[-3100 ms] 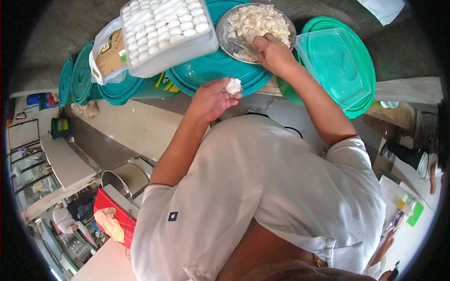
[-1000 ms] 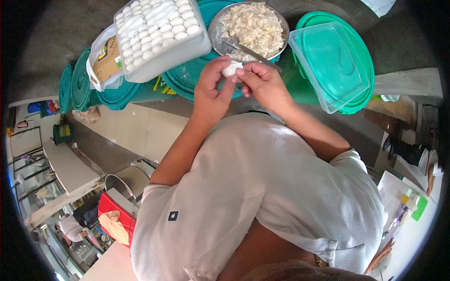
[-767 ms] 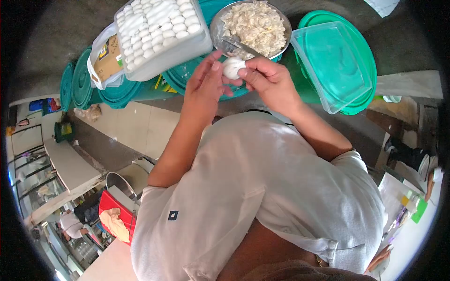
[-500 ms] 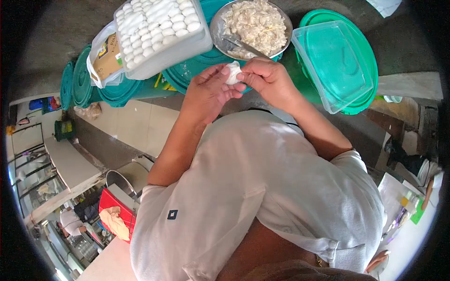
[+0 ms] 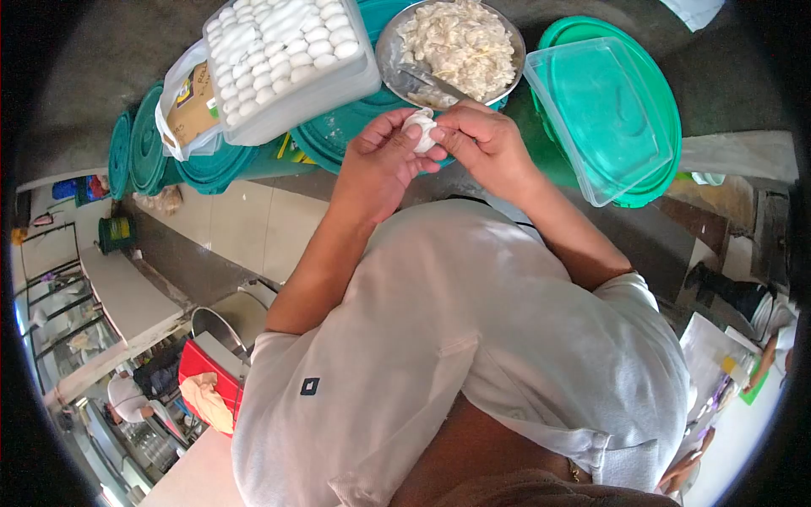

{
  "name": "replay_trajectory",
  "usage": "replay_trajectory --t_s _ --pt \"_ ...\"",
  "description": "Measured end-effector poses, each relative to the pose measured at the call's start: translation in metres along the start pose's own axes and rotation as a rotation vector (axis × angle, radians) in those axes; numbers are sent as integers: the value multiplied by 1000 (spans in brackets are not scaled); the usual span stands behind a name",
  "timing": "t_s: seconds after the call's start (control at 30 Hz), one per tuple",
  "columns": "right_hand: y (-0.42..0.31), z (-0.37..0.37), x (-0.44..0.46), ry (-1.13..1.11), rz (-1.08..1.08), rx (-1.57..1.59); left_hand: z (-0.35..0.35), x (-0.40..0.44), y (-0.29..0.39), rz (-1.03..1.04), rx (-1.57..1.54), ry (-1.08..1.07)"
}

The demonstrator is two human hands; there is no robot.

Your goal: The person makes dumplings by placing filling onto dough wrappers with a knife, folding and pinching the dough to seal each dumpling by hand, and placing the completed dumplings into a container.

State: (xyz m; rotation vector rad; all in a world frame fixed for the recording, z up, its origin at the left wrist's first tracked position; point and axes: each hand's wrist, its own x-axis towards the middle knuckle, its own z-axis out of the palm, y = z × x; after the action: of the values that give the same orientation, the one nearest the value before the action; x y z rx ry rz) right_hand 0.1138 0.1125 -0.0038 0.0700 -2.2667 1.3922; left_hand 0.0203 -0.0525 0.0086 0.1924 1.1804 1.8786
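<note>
A small white dough piece [image 5: 420, 133] with a gathered, pleated top is held between both hands. My left hand [image 5: 384, 156] cups it, its thumb against the side. The thumb and forefinger of my right hand [image 5: 486, 144] pinch its edge. Just beyond, a metal bowl [image 5: 390, 63] holds a pale, chunky filling [image 5: 460, 46]. A flat metal utensil [image 5: 431, 82] lies in the bowl, its near end passing behind my right hand; I cannot tell whether it touches that hand. To the left, a clear plastic tub [image 5: 296, 114] is packed with rows of white dough balls [image 5: 283, 51].
A clear plastic lid [image 5: 600, 118] lies on a green round lid [image 5: 659, 93] at right. More teal-lidded buckets [image 5: 215, 165] and a plastic bag with a cardboard box [image 5: 190, 106] stand at left. Other people [image 5: 760, 308] are at the right and lower left [image 5: 127, 397] edges.
The fingers have shifted slightly around the dough piece, whose top now looks more gathered. At the right edge, another person's arm has moved a little.
</note>
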Motion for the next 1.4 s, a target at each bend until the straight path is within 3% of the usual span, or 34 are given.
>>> replay_trajectory --t_s 0.17,0.23,0.37,0.6,0.77,0.87,1.03,1.27,1.33,1.4 --pt "3 -1 -1 -39 29 29 -4 1 -4 -2 -15 -63" --pt "10 4 -4 75 20 48 -3 2 -4 17 6 -56" --pt "5 -2 -1 86 46 20 2 1 -3 54 110 -11" --pt "6 -3 -1 1 59 142 6 0 -6 99 241 -31" --pt "7 -7 -3 -24 102 164 10 0 7 -81 40 28" --pt "13 -5 -4 -37 42 110 6 1 4 -68 151 37" --pt "6 -8 -4 -128 252 352 9 -2 2 -51 167 41" --pt "4 -10 -3 -121 141 193 4 -2 -1 -9 326 30" --pt "-4 -7 -3 -48 400 386 4 -3 0 -2 339 22" --pt "4 -5 -4 -49 313 328 3 -5 0 5 353 14"
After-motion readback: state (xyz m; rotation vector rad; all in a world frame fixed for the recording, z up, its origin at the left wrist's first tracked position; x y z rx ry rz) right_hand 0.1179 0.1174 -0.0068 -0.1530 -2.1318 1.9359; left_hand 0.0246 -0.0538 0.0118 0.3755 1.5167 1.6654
